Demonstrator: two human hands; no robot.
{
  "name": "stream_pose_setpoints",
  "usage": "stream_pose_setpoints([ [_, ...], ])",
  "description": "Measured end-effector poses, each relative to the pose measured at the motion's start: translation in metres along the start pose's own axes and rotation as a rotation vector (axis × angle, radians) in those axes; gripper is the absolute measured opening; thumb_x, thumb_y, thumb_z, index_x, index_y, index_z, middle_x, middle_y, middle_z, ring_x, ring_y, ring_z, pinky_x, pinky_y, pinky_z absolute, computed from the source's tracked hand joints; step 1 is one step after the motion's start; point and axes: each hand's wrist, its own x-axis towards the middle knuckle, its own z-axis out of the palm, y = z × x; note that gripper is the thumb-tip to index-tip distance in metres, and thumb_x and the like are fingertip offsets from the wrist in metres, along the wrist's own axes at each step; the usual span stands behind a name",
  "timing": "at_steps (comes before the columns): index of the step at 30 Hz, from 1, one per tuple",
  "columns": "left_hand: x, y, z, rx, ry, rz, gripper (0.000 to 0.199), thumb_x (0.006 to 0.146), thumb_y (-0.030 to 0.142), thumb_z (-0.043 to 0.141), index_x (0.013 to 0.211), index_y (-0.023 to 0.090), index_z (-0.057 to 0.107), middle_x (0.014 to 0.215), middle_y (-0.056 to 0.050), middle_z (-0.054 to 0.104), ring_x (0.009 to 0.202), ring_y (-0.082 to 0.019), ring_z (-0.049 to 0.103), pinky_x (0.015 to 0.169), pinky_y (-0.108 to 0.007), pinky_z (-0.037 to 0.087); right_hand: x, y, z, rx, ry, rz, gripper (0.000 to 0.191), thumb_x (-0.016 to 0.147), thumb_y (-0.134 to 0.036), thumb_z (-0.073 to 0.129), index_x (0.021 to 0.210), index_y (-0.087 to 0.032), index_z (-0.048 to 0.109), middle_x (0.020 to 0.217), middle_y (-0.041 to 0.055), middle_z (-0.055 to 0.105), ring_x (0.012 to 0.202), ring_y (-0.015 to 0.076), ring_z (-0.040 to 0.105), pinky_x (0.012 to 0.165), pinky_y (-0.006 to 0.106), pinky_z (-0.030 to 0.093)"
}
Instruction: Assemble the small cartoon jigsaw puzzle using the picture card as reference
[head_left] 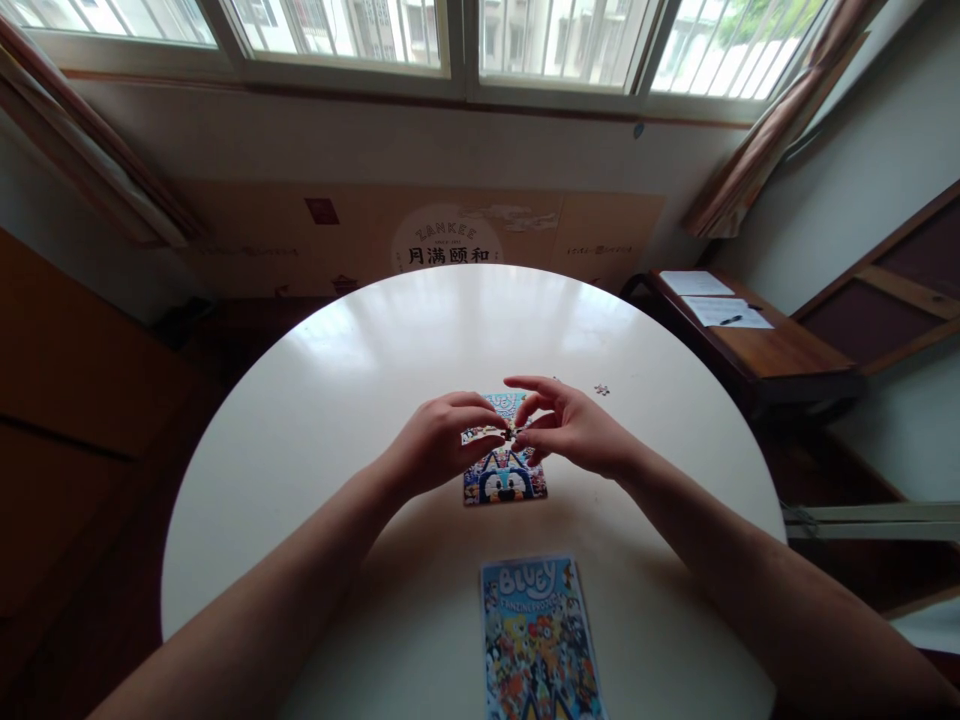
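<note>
A partly covered jigsaw puzzle (507, 487) lies on the white round table, its lower part showing a blue dog's face. My left hand (448, 440) reaches over its left side, thumb and fingers closed at the tips. From the other side comes my right hand (574, 428), thumb and fingers pinched, index finger raised. Between the fingertips of both hands is a small dark puzzle piece (508, 434), held just above the puzzle's middle. The fingers hide much of the puzzle's upper half. A loose puzzle piece (602, 389) rests to the right, beyond my right hand.
Nearer to me lies a Bluey picture sheet (536, 640), cut off by the lower edge of the view. The white round table (300, 420) reaches toward a cardboard panel (247, 225) under the window. At right, a wooden side table (795, 345) holds papers (697, 283) and a pen (730, 320).
</note>
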Motion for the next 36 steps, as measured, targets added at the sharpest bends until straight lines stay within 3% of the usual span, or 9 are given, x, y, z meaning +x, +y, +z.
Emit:
stream_pose_setpoints([
  [4, -0.0003, -0.0018, -0.0015, -0.033, -0.077, -0.021, 0.012, 0.089, 0.027, 0.071, 0.098, 0.021, 0.076, 0.095, -0.006, 0.075, 0.081, -0.017, 0.07, 0.073, -0.032, 0.058, 0.0001, 0.0027, 0.0009, -0.03, -0.007, -0.024, 0.065, 0.077, -0.016, 0.077, 0.137, -0.027, 0.054, 0.09, -0.001, 0.063, 0.076, 0.016, 0.071, 0.063, 0.032, 0.066],
  [8, -0.0003, -0.0027, -0.0005, -0.026, -0.06, -0.016, 0.011, 0.09, 0.027, 0.07, 0.097, 0.021, 0.076, 0.094, -0.006, 0.075, 0.081, -0.017, 0.07, 0.073, -0.031, 0.058, 0.0, 0.0043, 0.0022, -0.066, -0.022, -0.026, 0.065, 0.078, -0.015, 0.075, 0.138, -0.027, 0.053, 0.092, -0.0008, 0.063, 0.08, 0.0175, 0.073, 0.067, 0.032, 0.066],
  [14, 0.0015, -0.0013, 0.0038, 0.012, -0.023, -0.025, 0.012, 0.091, 0.029, 0.067, 0.092, 0.02, 0.076, 0.091, -0.006, 0.075, 0.077, -0.016, 0.069, 0.07, -0.03, 0.056, -0.0032, 0.0029, 0.0007, -0.055, -0.023, 0.011, 0.089, 0.074, -0.018, 0.08, 0.151, -0.03, 0.038, 0.098, 0.0009, 0.066, 0.08, 0.0205, 0.075, 0.072, 0.038, 0.066],
  [19, 0.0025, -0.0019, 0.006, -0.002, -0.037, -0.041, 0.015, 0.091, 0.032, 0.067, 0.09, 0.02, 0.076, 0.089, -0.006, 0.074, 0.074, -0.016, 0.068, 0.069, -0.031, 0.055, -0.0039, 0.0043, -0.003, -0.07, -0.033, 0.019, 0.091, 0.073, -0.021, 0.083, 0.152, -0.031, 0.038, 0.098, 0.0005, 0.066, 0.082, 0.0215, 0.074, 0.078, 0.041, 0.065],
  [23, 0.0023, -0.0019, 0.0051, -0.007, -0.038, -0.041, 0.016, 0.091, 0.034, 0.067, 0.089, 0.02, 0.076, 0.088, -0.006, 0.074, 0.074, -0.016, 0.068, 0.069, -0.03, 0.055, -0.0031, 0.0057, -0.0038, -0.09, -0.023, 0.004, 0.081, 0.074, -0.022, 0.082, 0.146, -0.029, 0.046, 0.097, 0.0009, 0.067, 0.084, 0.0212, 0.074, 0.077, 0.039, 0.065],
  [30, 0.0029, -0.0021, 0.0034, -0.035, -0.059, -0.024, 0.019, 0.091, 0.035, 0.067, 0.085, 0.02, 0.076, 0.084, -0.005, 0.073, 0.073, -0.016, 0.068, 0.068, -0.03, 0.055, -0.001, 0.005, -0.0052, -0.141, 0.0, 0.001, 0.045, 0.078, -0.022, 0.077, 0.121, -0.02, 0.065, 0.091, 0.0015, 0.068, 0.08, 0.0182, 0.073, 0.074, 0.036, 0.063],
  [36, 0.0025, 0.0006, 0.0029, -0.035, -0.046, -0.01, 0.015, 0.094, 0.03, 0.064, 0.088, 0.021, 0.075, 0.088, -0.005, 0.073, 0.074, -0.015, 0.068, 0.069, -0.029, 0.055, 0.0019, 0.0071, -0.0059, -0.129, -0.061, -0.047, 0.038, 0.078, -0.025, 0.078, 0.115, -0.019, 0.069, 0.08, 0.0001, 0.069, 0.077, 0.0151, 0.067, 0.072, 0.033, 0.057],
])
